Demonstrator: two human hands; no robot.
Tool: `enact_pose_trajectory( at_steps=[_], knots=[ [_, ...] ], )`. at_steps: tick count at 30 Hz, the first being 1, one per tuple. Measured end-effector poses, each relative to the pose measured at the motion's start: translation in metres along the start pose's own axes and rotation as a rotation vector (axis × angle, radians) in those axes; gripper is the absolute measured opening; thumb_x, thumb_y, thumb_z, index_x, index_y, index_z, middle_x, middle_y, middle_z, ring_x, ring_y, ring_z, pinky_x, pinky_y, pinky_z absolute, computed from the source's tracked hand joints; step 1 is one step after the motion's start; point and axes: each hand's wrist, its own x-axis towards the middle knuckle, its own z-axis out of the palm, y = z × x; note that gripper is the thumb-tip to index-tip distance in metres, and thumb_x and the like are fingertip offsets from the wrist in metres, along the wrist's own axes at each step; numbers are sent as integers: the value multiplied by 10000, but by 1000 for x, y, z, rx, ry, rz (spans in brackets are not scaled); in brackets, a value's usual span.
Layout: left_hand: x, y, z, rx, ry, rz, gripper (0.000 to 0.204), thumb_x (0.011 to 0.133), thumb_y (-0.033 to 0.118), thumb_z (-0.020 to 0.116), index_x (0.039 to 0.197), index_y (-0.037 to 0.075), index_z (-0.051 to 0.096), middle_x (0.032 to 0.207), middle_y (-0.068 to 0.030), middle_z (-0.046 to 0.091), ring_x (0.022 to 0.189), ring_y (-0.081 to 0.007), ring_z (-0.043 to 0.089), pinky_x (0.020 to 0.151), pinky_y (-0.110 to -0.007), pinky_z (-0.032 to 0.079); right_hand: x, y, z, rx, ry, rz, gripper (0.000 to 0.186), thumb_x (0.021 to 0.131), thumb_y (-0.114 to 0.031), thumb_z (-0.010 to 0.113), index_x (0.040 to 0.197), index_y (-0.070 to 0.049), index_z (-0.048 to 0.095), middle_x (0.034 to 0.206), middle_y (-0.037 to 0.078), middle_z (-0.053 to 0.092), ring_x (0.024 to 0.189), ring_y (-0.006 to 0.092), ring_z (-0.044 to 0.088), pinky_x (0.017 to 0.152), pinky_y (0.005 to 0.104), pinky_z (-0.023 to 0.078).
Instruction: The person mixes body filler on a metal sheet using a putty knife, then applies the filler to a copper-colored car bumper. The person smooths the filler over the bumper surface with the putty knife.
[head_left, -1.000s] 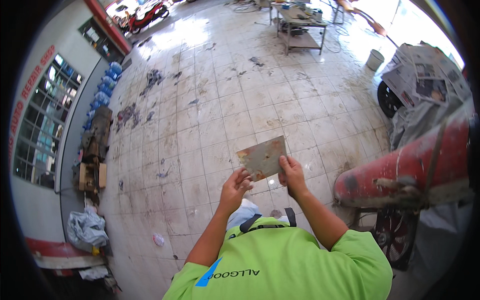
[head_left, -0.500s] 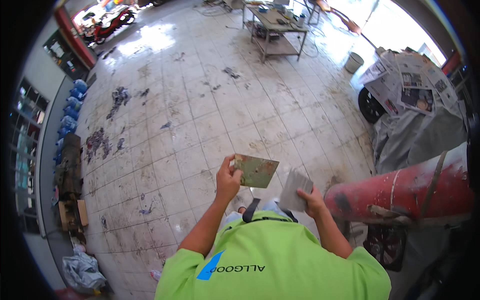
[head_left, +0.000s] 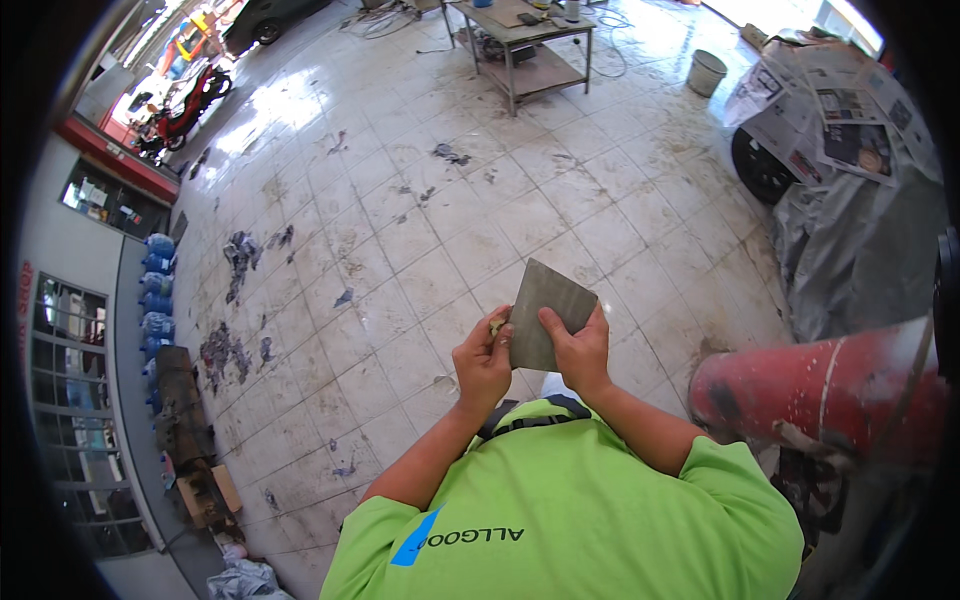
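Out in front of my chest, my right hand (head_left: 584,355) grips a flat grey-green rectangular plate (head_left: 548,305), thumb pressed on its face and fingers behind. My left hand (head_left: 484,362) is closed at the plate's left edge, its thumb tip touching or very near that edge. A small yellowish bit (head_left: 497,326) shows between its fingers; what it belongs to is hidden. The stained green plate is not plainly visible.
A red cylinder (head_left: 810,390) lies at my right, near a draped cover (head_left: 850,240) with newspapers (head_left: 855,150) over a wheeled shape. Ahead stand a worktable (head_left: 535,50) and a bucket (head_left: 706,73). Blue water bottles (head_left: 158,290) line the left wall; dark scraps (head_left: 240,262) litter the tiled floor.
My hands have come together from apart. The right hand's plate has moved left and up and turned its face to view. The stained green plate no longer shows plainly. The view has swung slightly.
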Motion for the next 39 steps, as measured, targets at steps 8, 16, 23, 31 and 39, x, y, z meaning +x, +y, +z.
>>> enact_pose_trajectory(
  at_steps=[8,16,23,31,39],
  knots=[
    [144,12,51,3,-37,-111,265,1011,1,658,1270,-35,702,963,-62,781,872,-43,660,768,-219,531,163,-2,4,-81,-175,-163,261,902,-84,809,1045,-15,602,887,117,740,790,135,700,691,315,557],
    [260,7,92,-41,-161,-240,250,1047,27,617,1274,-59,679,1061,-72,767,953,-71,670,849,-222,528,297,-38,2,-157,-295,-223,251,897,-72,808,1029,-12,604,826,107,734,722,146,699,627,320,544],
    [356,-13,150,157,-69,-29,295,1035,36,626,1323,-7,675,1031,-95,780,949,-73,681,832,-227,529,374,-24,23,205,-8,-3,312,934,-75,798,1182,-19,618,1048,54,729,926,117,686,821,293,574],
    [495,-48,183,-10,-372,-36,267,1012,-25,619,1267,-7,697,795,-7,690,714,-9,509,612,-201,424,492,-37,28,-285,17,-137,254,888,-108,834,974,-28,609,870,80,726,796,117,687,674,316,534],
    [663,-76,234,35,-1035,-177,211,1025,-33,602,1219,-34,685,923,5,723,863,-20,593,740,-240,514,616,-38,10,-533,76,-350,300,887,-177,839,1008,-23,612,724,120,711,597,203,686,575,336,528]
  ],
)
